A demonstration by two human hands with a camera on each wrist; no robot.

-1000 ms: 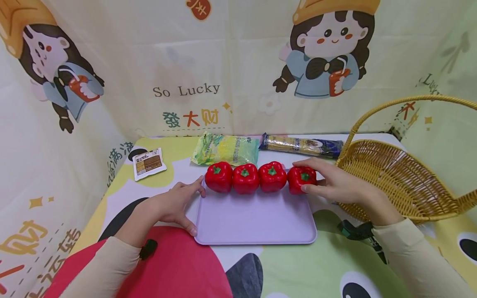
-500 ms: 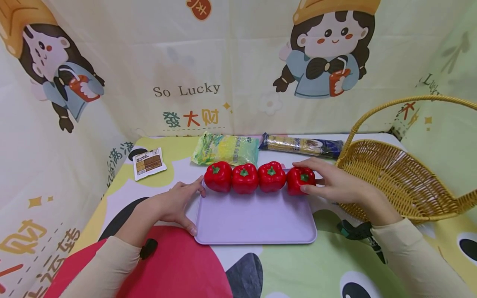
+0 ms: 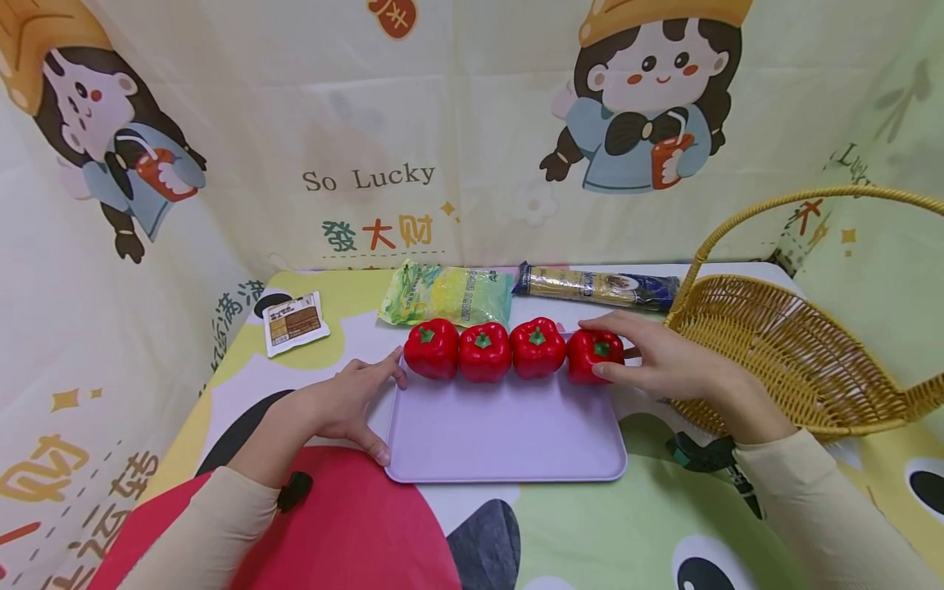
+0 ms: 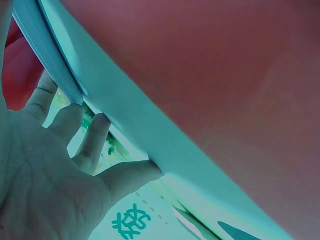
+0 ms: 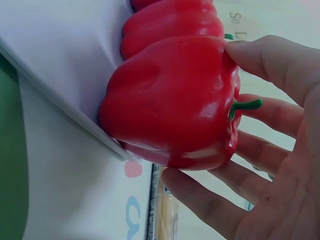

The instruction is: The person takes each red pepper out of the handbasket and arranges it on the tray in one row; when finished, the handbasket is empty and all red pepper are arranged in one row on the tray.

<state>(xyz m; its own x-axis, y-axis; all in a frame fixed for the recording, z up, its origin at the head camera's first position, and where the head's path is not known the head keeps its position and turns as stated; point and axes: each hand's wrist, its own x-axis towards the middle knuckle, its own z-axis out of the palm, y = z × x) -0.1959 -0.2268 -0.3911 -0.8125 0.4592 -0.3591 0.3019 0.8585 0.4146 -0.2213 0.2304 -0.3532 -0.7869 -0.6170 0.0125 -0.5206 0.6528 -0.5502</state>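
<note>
Several red bell peppers with green stems stand in a row along the far side of a pale lilac tray [image 3: 501, 434] in the head view. My right hand [image 3: 667, 356] holds the rightmost bell pepper [image 3: 585, 365], thumb on the near side and fingers behind it. In the right wrist view that bell pepper [image 5: 170, 100] sits at the tray's rim, its green stem [image 5: 247, 105] towards my palm. My left hand [image 3: 339, 406] rests against the tray's left edge with spread fingers. The left wrist view shows its fingertips touching the outside of the tray wall [image 4: 125, 105].
A yellow wicker basket [image 3: 782, 360] with a tall handle stands right of the tray, beside my right forearm. Behind the peppers lie a green-yellow packet [image 3: 446, 295] and a long blue-gold pack [image 3: 597, 287]. A small brown-white sachet [image 3: 295, 324] lies at the left.
The row of peppers has shifted very slightly left, the rightmost one included. The left hand and the tray have stayed in place.
</note>
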